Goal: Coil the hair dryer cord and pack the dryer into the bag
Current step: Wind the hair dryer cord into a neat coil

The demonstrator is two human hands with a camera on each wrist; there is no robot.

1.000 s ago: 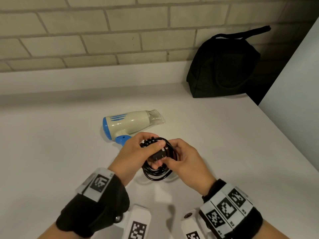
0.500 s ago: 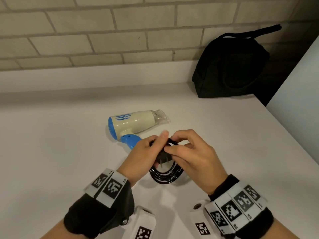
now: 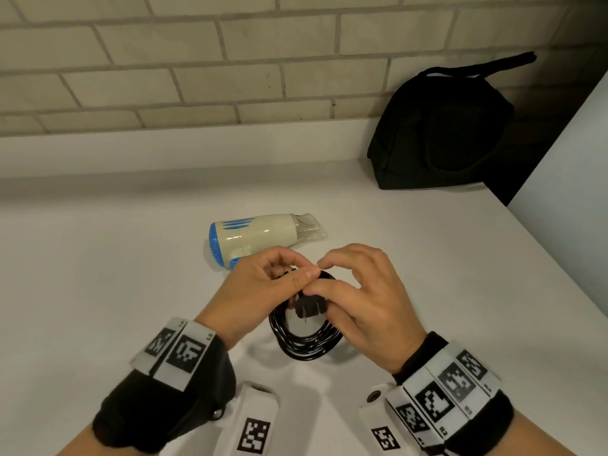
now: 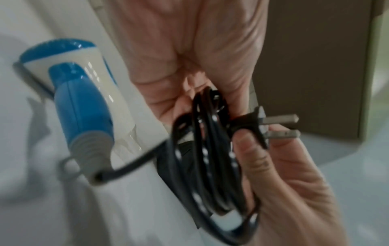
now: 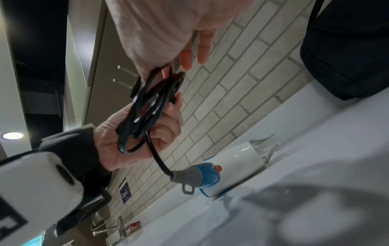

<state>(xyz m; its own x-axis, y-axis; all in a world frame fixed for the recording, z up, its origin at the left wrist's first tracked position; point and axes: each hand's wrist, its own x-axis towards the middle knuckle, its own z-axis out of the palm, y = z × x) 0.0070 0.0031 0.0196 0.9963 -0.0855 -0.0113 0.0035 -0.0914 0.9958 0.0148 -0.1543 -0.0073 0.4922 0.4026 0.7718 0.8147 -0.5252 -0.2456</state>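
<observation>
Lying on its side on the white countertop (image 3: 98,258), the small cream-and-blue plastic hair dryer (image 3: 253,236) sits just beyond the hands, its grey strain relief leading into the cord. Next comes the left hand (image 3: 253,291), fingers curled round the glossy black coiled cord (image 3: 302,343), which hangs as a bundle of loops between both hands above the counter. To its right the black two-pronged plug (image 3: 311,311) sticks out of the bundle, pinched by the thumb and fingers of the right hand (image 3: 365,301), whose remaining fingers are spread loosely. Far right, against the brick wall, the soft black fabric bag (image 3: 441,133) stands well apart from the hands and looks closed, though I cannot tell for sure. The coil appears finished but unsecured: if either pinch slackens before the plug end is tucked, the springy loops could spill open. Lifting by the coil could also drag the dryer across the counter.
</observation>
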